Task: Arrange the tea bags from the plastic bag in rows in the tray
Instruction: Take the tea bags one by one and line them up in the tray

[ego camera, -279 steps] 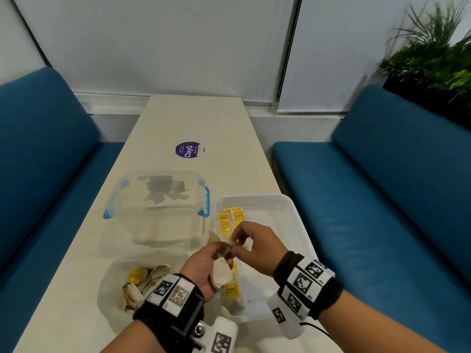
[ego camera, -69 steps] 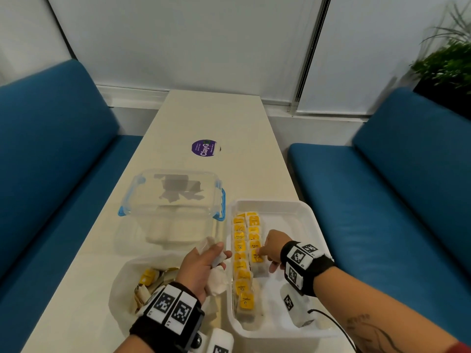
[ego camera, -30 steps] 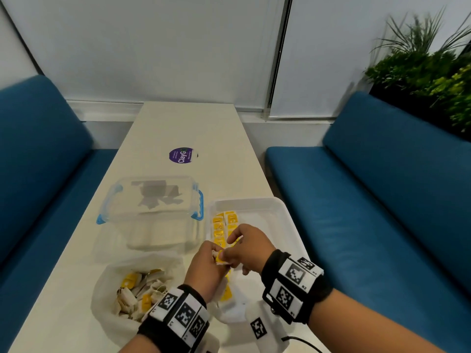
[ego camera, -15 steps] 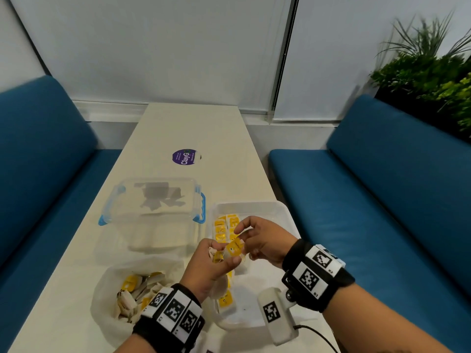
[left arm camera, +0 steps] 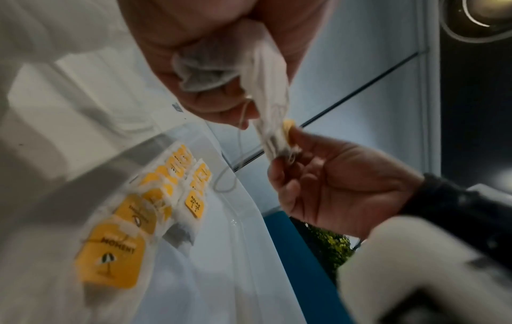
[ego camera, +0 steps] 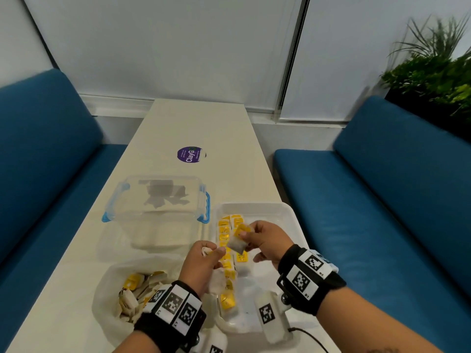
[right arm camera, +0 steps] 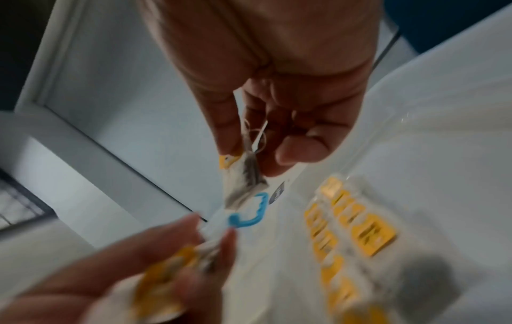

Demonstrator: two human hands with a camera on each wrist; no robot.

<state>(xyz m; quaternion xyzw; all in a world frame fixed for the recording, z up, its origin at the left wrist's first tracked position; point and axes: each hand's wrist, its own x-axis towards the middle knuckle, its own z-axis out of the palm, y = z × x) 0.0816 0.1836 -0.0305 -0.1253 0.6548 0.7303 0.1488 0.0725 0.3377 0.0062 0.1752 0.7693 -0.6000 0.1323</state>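
The right hand (ego camera: 267, 242) pinches a white paper tea bag with a yellow tag (ego camera: 237, 240) above the white plastic tray (ego camera: 285, 212), where tagged bags lie in rows. The left hand (ego camera: 204, 261) grips further tea bags (left arm camera: 205, 72) beside the open translucent plastic bag (ego camera: 107, 301) on the tabletop (ego camera: 198, 123).

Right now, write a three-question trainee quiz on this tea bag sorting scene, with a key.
1. True or false: the right hand pinches a yellow-tagged paper tea bag above the white plastic tray.
2. Which hand holds a bunch of spare tea bags? A left, B right.
3. Fill in: the loose tea bags wait in the translucent plastic ____ on the cream table.

Key: 1 true; 2 A, the left hand; 3 bag.
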